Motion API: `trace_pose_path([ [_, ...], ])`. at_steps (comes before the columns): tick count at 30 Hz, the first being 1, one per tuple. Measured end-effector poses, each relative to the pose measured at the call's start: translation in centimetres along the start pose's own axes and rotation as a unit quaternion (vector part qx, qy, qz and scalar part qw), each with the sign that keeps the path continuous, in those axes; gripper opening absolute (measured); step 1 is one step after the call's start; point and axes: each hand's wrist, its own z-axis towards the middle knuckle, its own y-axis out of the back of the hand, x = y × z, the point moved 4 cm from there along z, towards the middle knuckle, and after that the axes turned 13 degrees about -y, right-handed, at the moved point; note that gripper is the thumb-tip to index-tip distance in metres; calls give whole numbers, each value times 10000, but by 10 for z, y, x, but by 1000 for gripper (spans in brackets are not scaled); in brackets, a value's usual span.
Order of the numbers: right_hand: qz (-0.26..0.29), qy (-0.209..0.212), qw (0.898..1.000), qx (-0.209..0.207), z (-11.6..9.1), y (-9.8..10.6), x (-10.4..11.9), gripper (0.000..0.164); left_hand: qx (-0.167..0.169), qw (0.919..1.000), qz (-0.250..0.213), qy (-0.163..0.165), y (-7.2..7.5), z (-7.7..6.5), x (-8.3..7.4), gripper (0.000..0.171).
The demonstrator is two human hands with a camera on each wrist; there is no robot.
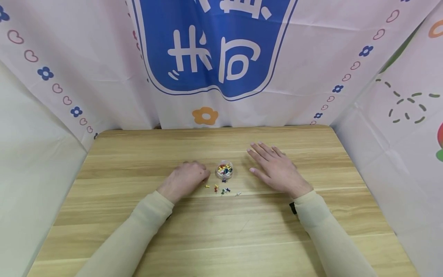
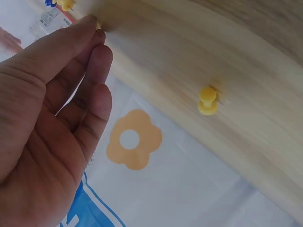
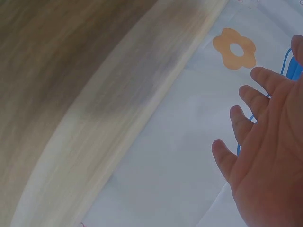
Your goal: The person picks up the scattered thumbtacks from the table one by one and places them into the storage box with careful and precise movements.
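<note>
My left hand (image 1: 187, 179) is low over the table, left of a small clear round box (image 1: 224, 175) holding push pins of several colours. In the left wrist view, its thumb and forefinger meet around a small yellow push pin (image 2: 98, 25), mostly hidden by the fingertips. Another yellow push pin (image 2: 208, 100) lies apart on the wood. Just in front of the box are scattered a red push pin (image 1: 215, 190), a green push pin (image 1: 223, 192), a white push pin (image 1: 238, 194) and others. To the box's right, my right hand (image 1: 278, 169) has its fingers spread and holds nothing.
The wooden table (image 1: 221, 238) has its far edge against a white curtain (image 1: 131, 104) with a blue emblem and flowers. White cloth walls stand on both sides. A dark band (image 1: 293, 208) shows at the right wrist.
</note>
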Motion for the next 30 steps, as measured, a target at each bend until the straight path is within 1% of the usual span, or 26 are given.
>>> trace_pose_path([
  [8, 34, -37, 10000, 66, 0, 0, 1, 71, 14, 9999, -61, -93, 0, 1, 0, 20],
  [12, 59, -35, 10000, 38, 0, -1, 1, 71, -56, 9999, -13, -151, 2, 3, 0, 15],
  [17, 71, -73, 9999, 36, 1, -4, 0, 72, -256, 9996, -107, -75, 9, 5, 1, 8],
  [22, 73, -45, 10000, -4, 1, -3, 0, 71, -394, 9990, -202, 96, 19, 7, 3, 11],
  [25, 74, -44, 10000, -2, 0, -3, 0, 71, -530, 9981, -284, 136, 24, 11, 3, 14],
  [30, 82, -35, 10000, 18, 0, -2, 0, 71, -903, 9950, -427, 88, 31, 19, 2, 16],
])
